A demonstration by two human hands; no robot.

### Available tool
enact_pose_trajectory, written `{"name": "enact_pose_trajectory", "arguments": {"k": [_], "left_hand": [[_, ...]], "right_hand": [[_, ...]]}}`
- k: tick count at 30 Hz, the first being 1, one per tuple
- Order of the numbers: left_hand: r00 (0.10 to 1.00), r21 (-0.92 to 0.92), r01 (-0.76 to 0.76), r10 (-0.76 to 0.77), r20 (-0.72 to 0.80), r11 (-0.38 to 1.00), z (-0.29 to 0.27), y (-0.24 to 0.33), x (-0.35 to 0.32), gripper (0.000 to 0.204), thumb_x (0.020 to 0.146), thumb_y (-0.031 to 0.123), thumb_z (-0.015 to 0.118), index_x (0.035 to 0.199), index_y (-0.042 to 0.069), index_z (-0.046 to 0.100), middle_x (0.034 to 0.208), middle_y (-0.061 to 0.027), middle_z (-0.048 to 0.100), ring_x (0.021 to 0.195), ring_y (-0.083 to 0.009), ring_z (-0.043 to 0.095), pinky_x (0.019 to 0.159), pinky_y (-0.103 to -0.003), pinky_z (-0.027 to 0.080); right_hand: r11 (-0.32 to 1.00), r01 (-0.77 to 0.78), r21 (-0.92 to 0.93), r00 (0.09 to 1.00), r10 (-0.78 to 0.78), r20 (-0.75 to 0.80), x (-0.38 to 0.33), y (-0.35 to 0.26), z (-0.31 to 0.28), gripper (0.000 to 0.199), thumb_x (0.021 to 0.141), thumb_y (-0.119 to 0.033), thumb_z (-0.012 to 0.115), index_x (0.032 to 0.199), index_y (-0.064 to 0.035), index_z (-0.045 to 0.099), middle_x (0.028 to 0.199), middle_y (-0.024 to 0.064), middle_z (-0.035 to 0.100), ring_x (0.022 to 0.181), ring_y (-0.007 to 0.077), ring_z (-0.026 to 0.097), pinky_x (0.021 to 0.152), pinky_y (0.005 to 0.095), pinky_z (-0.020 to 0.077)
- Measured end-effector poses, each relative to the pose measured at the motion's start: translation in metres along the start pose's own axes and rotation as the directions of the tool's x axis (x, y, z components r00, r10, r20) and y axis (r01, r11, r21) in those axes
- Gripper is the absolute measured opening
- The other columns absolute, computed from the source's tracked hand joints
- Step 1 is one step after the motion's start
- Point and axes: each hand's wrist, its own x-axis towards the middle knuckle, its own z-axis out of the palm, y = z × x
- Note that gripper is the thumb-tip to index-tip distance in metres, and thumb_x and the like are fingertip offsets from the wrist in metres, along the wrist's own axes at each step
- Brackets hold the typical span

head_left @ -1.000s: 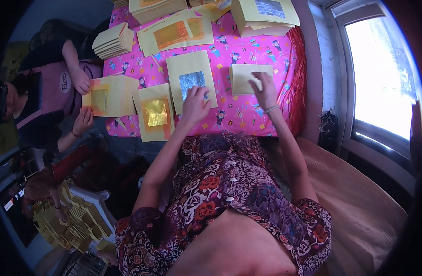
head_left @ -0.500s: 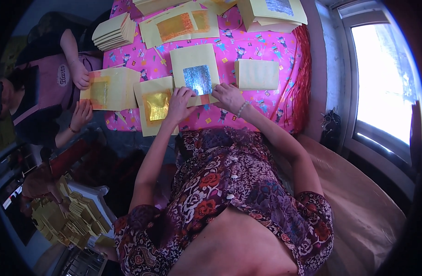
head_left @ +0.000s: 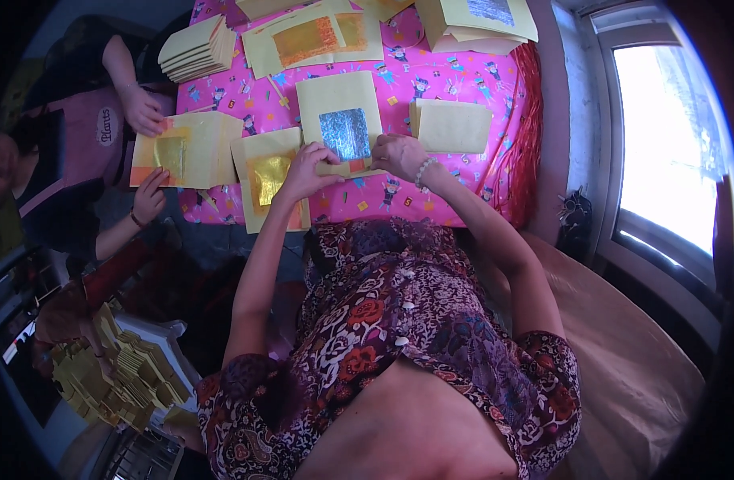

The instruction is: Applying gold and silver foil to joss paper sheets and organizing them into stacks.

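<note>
A pale yellow paper sheet (head_left: 312, 98) with a silver foil square (head_left: 344, 134) lies before me, near the table's front edge. My left hand (head_left: 311, 172) grips its near left edge, thumb and fingers curled around the paper. My right hand (head_left: 400, 156) is closed on the near right corner, its fingertips bunched together. Between the hands the near edge looks turned up, with a bit of orange showing; my fingers partly hide it. Just left of my left hand lies a yellow sheet with a gold foil square (head_left: 271, 178).
Folded yellow papers (head_left: 455, 128) lie to the right on the pink patterned tablecloth (head_left: 395, 196). Stacks of yellow paper (head_left: 197, 50) stand along the back. At left, a co-worker's hands (head_left: 147, 196) handle gold-foiled sheets (head_left: 203, 148). Red strands (head_left: 529, 144) hang at the right edge.
My right hand's fingers have curled in at the corner, and my left hand has tightened at the near edge. That edge has turned up. The co-worker's top sheet has shifted slightly left.
</note>
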Motion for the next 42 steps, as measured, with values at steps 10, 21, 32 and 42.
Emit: {"name": "enact_pose_trajectory", "arguments": {"k": [10,21,32,42], "left_hand": [[0.996,-0.04,0.081,-0.08,0.037,0.996,-0.002,0.005,0.0,0.035,0.062,0.024,0.081,0.087,0.009,0.063,0.093,-0.0053,0.057,0.096,-0.0231,0.054,0.087,-0.035,0.043],[0.995,-0.047,0.084,-0.082,0.048,0.995,-0.004,0.004,0.002,0.035,0.063,0.024,0.081,0.087,0.008,0.062,0.093,-0.0058,0.056,0.095,-0.0236,0.055,0.086,-0.035,0.043],[0.989,0.183,-0.105,0.123,-0.087,0.977,-0.03,-0.011,-0.001,0.036,0.062,0.0,0.065,0.097,0.005,0.057,0.108,-0.0108,0.057,0.101,-0.0309,0.052,0.094,-0.038,0.041],[0.962,0.013,0.005,-0.001,-0.272,1.0,-0.035,-0.03,0.024,0.018,0.084,0.016,0.059,0.087,-0.002,0.058,0.084,-0.018,0.059,0.086,-0.0326,0.056,0.075,-0.04,0.045]], "right_hand": [[1.0,0.013,0.018,1.0,-0.012,-0.025,0.0,0.004,0.005,0.017,0.076,-0.028,0.065,0.077,-0.0119,0.067,0.081,0.0072,0.062,0.08,0.0251,0.062,0.07,0.0383,0.05],[1.0,-0.003,-0.003,0.999,0.003,-0.046,0.002,-0.002,-0.001,0.018,0.077,-0.03,0.064,0.075,-0.0114,0.066,0.077,0.0071,0.061,0.077,0.0251,0.062,0.066,0.0385,0.0503],[0.999,-0.046,-0.006,0.999,0.046,-0.024,0.005,0.002,-0.018,0.021,0.087,-0.033,0.054,0.09,-0.0114,0.053,0.07,0.0112,0.061,0.068,0.0317,0.062,0.06,0.0423,0.0486],[0.961,0.006,0.277,0.974,0.056,-0.217,0.008,0.009,-0.02,0.039,0.079,-0.016,0.064,0.111,-0.0019,0.046,0.108,0.0189,0.05,0.099,0.0361,0.054,0.083,0.0414,0.0473]]}}
